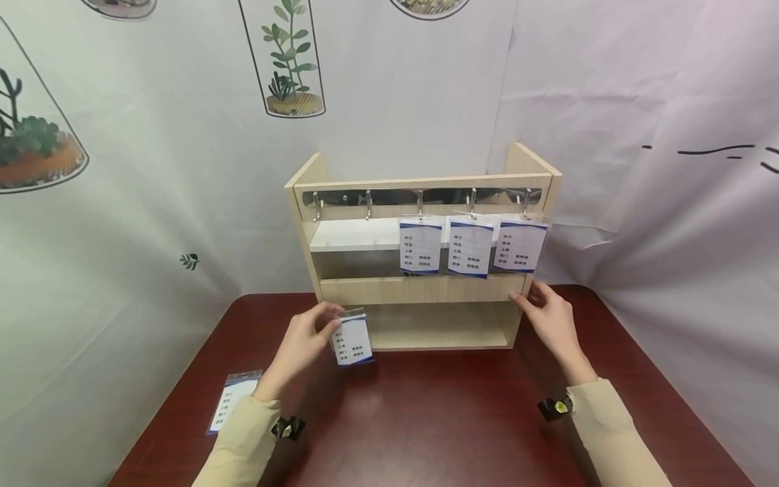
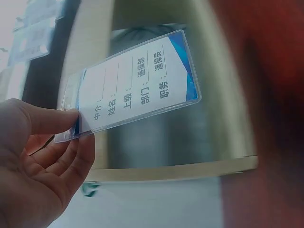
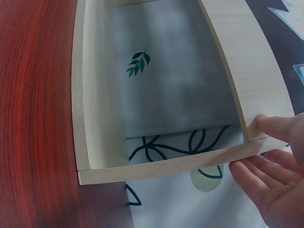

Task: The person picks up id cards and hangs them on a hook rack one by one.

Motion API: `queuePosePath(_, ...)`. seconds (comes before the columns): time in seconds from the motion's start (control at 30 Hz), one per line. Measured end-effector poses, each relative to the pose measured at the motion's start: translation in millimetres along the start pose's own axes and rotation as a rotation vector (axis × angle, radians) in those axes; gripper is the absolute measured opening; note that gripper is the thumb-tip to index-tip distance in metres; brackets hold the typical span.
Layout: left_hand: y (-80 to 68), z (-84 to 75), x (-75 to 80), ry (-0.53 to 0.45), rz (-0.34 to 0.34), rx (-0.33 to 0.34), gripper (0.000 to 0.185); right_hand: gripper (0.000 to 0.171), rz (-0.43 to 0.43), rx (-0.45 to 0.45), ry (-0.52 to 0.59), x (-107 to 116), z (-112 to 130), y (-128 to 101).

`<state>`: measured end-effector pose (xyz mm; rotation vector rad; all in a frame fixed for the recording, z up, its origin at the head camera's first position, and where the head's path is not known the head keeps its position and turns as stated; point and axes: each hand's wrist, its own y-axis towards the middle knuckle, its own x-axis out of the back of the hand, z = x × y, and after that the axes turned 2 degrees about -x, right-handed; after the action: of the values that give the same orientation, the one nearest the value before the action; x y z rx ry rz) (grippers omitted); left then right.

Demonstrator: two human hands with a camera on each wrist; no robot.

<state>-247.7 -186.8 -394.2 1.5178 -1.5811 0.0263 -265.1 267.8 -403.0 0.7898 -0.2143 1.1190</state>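
Observation:
My left hand (image 1: 306,338) pinches a plastic-sleeved name badge (image 1: 354,341) by its top end, thumb in front, before the lower left of a wooden shelf (image 1: 420,291). The left wrist view shows that badge's (image 2: 133,88) white card with printed lines and blue corners. At the shelf's right side, my right hand (image 1: 555,323) holds the edge: its thumb rests on the front board (image 3: 261,61), with the fingers against the outer side. Three similar badges (image 1: 420,247) hang from the right-hand hooks of a metal hook strip (image 1: 392,197); the two left hooks bear none.
Another badge (image 1: 234,399) lies on the dark red table (image 1: 420,419) at the left, partly behind my left forearm. A white patterned cloth (image 1: 414,88) hangs behind the shelf and along both sides.

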Motion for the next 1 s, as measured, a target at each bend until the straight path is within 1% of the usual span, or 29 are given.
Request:
queuePosePath(0.23,21.5,-26.1,20.1,-0.02,-0.069,-0.05,0.017,0.055,0.0,0.011,-0.013,0,0,0)
queuePosePath(0.47,37.3,-49.7,35.8,-0.029,-0.122,-0.109,0.016,0.05,-0.002,0.01,-0.009,0,0,2)
queuePosePath(0.7,50.5,-71.9,47.9,-0.057,-0.135,-0.176,0.016,0.052,0.012,0.01,-0.007,1,1,3)
queuePosePath(1.0,68.5,-93.5,55.8,-0.053,-0.147,-0.247,0.013,0.055,0.023,0.007,-0.007,3,1,3)
